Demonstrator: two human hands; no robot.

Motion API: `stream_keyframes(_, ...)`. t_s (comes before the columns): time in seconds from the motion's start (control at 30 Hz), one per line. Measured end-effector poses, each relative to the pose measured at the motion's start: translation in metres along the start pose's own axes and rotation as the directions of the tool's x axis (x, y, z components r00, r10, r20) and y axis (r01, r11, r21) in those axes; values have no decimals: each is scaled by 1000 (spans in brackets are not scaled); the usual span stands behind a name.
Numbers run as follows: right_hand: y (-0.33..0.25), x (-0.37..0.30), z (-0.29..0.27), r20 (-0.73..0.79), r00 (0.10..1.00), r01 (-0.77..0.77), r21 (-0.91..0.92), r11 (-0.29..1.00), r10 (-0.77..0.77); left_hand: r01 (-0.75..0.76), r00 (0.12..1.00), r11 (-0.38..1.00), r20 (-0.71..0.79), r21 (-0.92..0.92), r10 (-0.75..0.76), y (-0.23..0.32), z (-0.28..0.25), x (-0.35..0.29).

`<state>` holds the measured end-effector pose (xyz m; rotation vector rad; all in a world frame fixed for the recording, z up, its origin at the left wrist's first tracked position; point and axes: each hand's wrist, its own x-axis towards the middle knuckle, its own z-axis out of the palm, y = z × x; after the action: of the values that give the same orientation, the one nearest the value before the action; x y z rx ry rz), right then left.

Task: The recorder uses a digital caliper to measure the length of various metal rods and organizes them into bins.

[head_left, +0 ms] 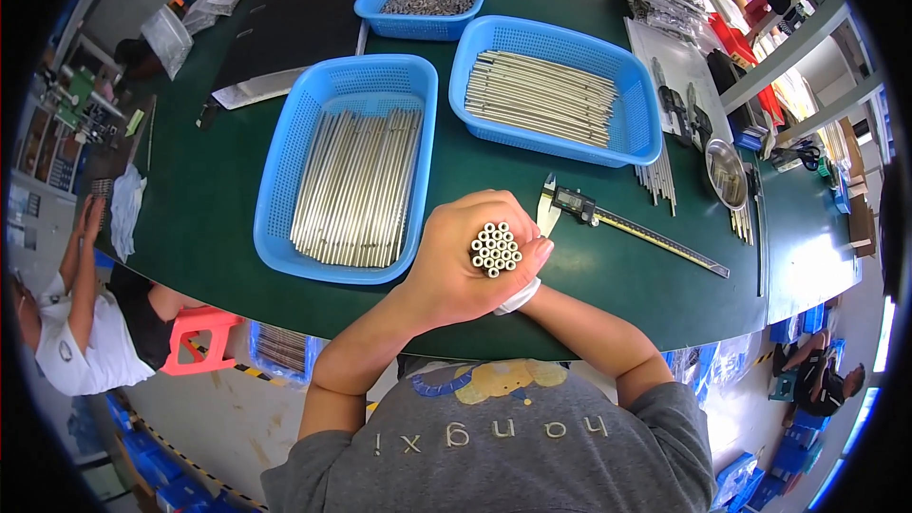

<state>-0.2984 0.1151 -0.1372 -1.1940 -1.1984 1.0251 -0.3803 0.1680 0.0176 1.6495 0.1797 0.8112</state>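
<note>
Dark grey fabric of the wearer's T-shirt (494, 465), with pale lettering and a cartoon animal across the chest, filled the foreground. Beyond it spread the green table (190, 185), and a co-worker in a white shirt (90, 347) sat off its left edge. Toward the far left of the tabletop lay a flat black board (294, 19). Three blue baskets stood near it: the left basket (285, 176) held long silvery rods pointing away from the wearer, the right basket (632, 114) held similar rods lying crosswise, and the far basket (418, 28) held a heap of small metal pieces. A digital caliper (638, 233) lay slantwise just right of the hands, with a metal bowl (730, 199) farther right. Above the table's near edge, the left hand (445, 252) was wrapped tightly around a bundle of metal tubes (495, 249), thumb across the near side. White material showed at the right hand (520, 296), mostly hidden behind the left, so its grip could not be told. Smallest of all, the tubes' round, hollow ends faced upward, packed side by side.
</note>
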Motion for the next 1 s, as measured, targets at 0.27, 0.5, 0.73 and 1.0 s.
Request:
stream_keyframes(0.27,-1,3,3,-24,998,-50,150,987,54,-61,994,997,85,-42,65,-4,-8,1)
stream_keyframes(0.5,-9,6,7,-55,998,-41,-205,978,30,119,982,960,174,-254,-76,-1,-17,0)
stream_keyframes(0.73,-42,5,1,-44,999,-7,-207,978,-2,203,958,972,228,-122,-172,14,-28,4)
stream_keyframes(1.0,-47,5,2,-79,997,-7,-256,967,-13,181,973,981,160,-73,-167,16,-22,4)
